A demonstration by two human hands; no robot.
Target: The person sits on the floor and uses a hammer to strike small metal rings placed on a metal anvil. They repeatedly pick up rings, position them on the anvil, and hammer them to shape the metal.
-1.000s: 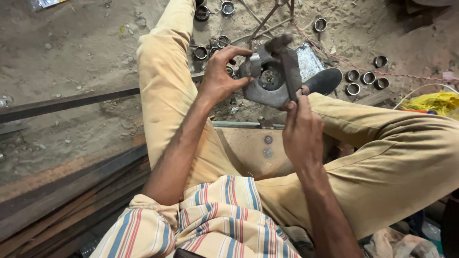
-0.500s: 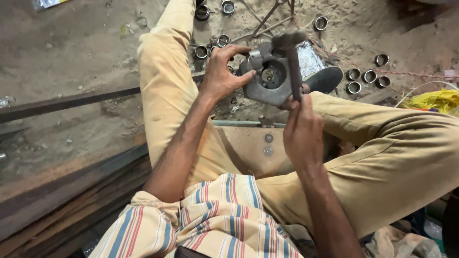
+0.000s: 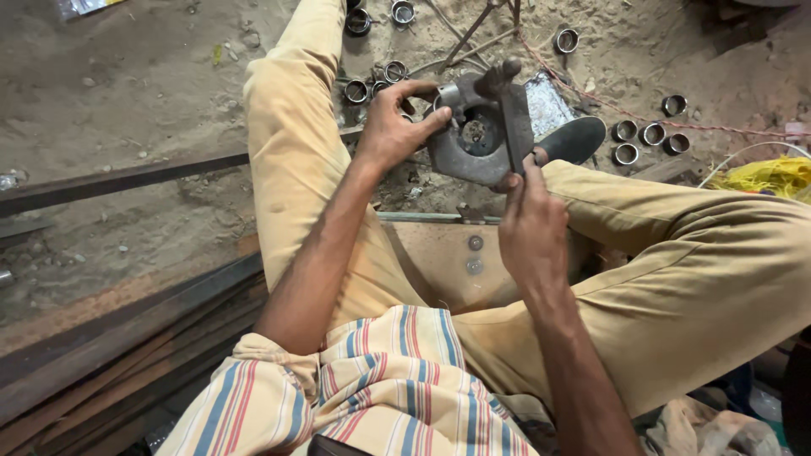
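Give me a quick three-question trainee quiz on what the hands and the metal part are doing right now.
1. True or false: the left hand grips the rim of the round metal housing.
2. Which tool does the right hand hold? A) pliers B) hammer C) file
3. Fill in: the small metal rings lie on the sandy ____.

Key
1. True; its fingers curl over the housing's left edge.
2. B; the handle rises from the hand and the head sits above the housing's top edge.
3. Ground; more rings lie near the person's left leg.
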